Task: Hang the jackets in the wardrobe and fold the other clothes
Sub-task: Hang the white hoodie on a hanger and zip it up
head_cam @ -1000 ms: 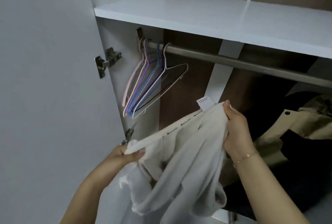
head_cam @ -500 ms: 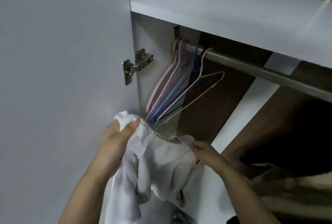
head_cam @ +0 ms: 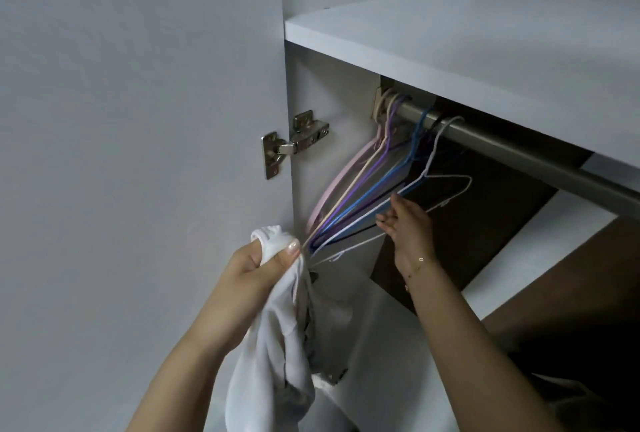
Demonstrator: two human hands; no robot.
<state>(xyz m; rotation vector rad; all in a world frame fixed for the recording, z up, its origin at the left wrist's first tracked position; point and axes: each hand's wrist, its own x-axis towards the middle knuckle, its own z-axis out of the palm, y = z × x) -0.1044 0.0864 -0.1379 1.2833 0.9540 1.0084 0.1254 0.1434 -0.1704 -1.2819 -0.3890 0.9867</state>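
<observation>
Along the left half of the view, the broad white wardrobe door [head_cam: 138, 154] is standing open, its flat panel filling the frame from top to bottom. To its right, the thick white shelf board [head_cam: 467, 40] is running across the upper part of the cabinet. Under that shelf, the brushed grey metal hanging rail [head_cam: 512, 151] is sloping down to the right, in front of the brown wood-grain back panel [head_cam: 460, 234].

Down at lower centre, the crumpled white fabric garment [head_cam: 273, 345] is hanging in loose folds in front of the cabinet's white side wall. Your left hand [head_cam: 256, 269] is gripping its bunched top edge, fingers curled round the cloth and the thumb pressing on it from the front.

At the left end of the rail, the cluster of thin wire hangers in pink, cream, purple, blue and white [head_cam: 363, 196] is hanging slanted, the lower ends lying just beside your left thumb. Your right hand [head_cam: 405, 220] is reaching up into that cluster with loosely spread fingers, touching the white wire hanger [head_cam: 446, 179] at the front of the group; whether the fingers are closing on the wire you cannot tell from this angle. A thin gold chain bracelet [head_cam: 417, 265] is circling that wrist.

On the door's inner edge, the small silver metal hinge [head_cam: 294, 142] is bridging door and side wall.
</observation>
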